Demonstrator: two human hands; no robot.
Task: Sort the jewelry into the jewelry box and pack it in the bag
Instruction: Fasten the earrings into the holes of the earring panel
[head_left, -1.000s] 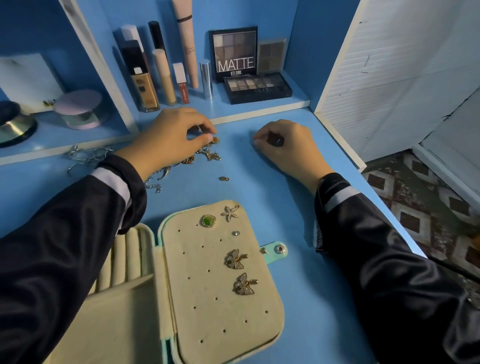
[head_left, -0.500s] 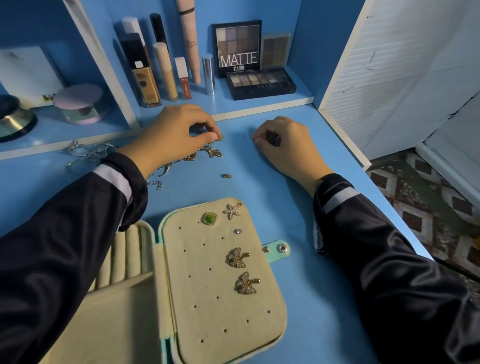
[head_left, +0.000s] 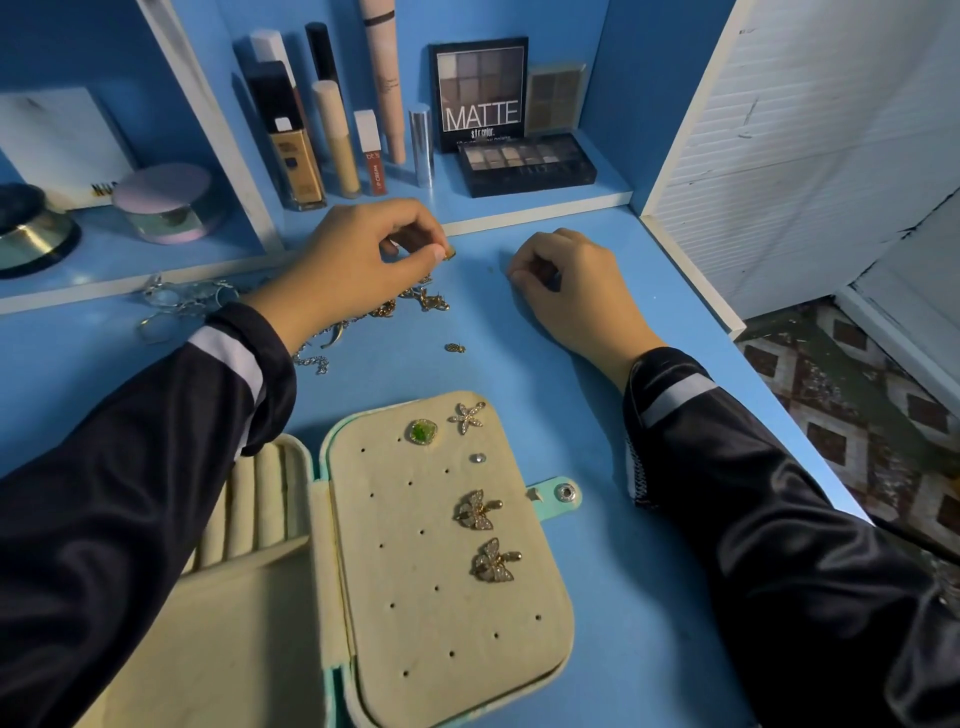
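The mint jewelry box (head_left: 415, 597) lies open on the blue desk, its cream earring panel facing up. On the panel sit a green stud (head_left: 421, 432), a star earring (head_left: 467, 417) and two butterfly earrings (head_left: 477, 510). My left hand (head_left: 358, 254) pinches a small gold earring (head_left: 448, 253) just above a pile of loose gold jewelry (head_left: 410, 304). My right hand (head_left: 569, 288) rests on the desk with fingers curled; something dark shows between them, unclear what. A single gold piece (head_left: 454, 348) lies apart. No bag is in view.
Silver rings and chains (head_left: 182, 301) lie at the left of the desk (head_left: 597, 597). A raised shelf behind holds makeup bottles (head_left: 298, 156), eyeshadow palettes (head_left: 524, 163) and a round compact (head_left: 166, 202). The desk's right edge drops to a tiled floor (head_left: 857, 415).
My left hand has lifted slightly off the pile with the small gold earring pinched in its fingertips. The right hand has stayed put.
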